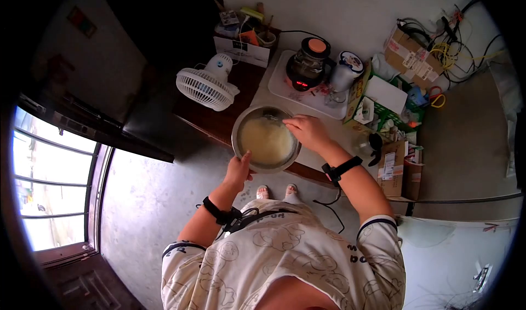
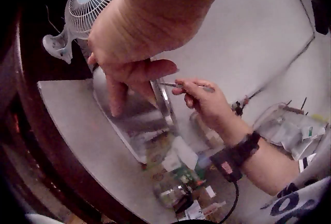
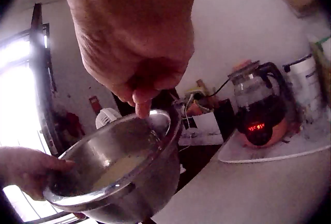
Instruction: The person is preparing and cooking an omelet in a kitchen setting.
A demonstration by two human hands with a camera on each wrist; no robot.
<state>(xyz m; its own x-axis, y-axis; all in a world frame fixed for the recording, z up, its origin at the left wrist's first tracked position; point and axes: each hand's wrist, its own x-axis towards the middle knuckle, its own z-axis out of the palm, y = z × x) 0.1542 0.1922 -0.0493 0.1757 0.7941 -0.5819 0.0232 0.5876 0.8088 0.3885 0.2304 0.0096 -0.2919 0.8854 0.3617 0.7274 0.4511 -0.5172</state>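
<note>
A steel bowl (image 1: pixel 279 169) with a pale yellow mixture (image 1: pixel 266 140) inside is held up in front of the body. My left hand (image 1: pixel 238 172) grips its near left rim, thumb over the edge and fingers beneath the bowl. Above the right side of the rim, my right hand (image 1: pixel 311 131) pinches the handle of a thin metal utensil (image 2: pixel 169 84). Its lower end reaches inside the bowl, and its shape is unclear. From the right wrist, the bowl looks tilted, with the mixture low against the wall.
Beyond the bowl, a lit glass kettle (image 1: pixel 307 69) and a white canister (image 1: pixel 346 72) stand on a tray (image 1: pixel 278 85). A white fan (image 1: pixel 205 85) is at the left on the dark table. Cartons (image 1: pixel 392 170) and cables crowd the right side.
</note>
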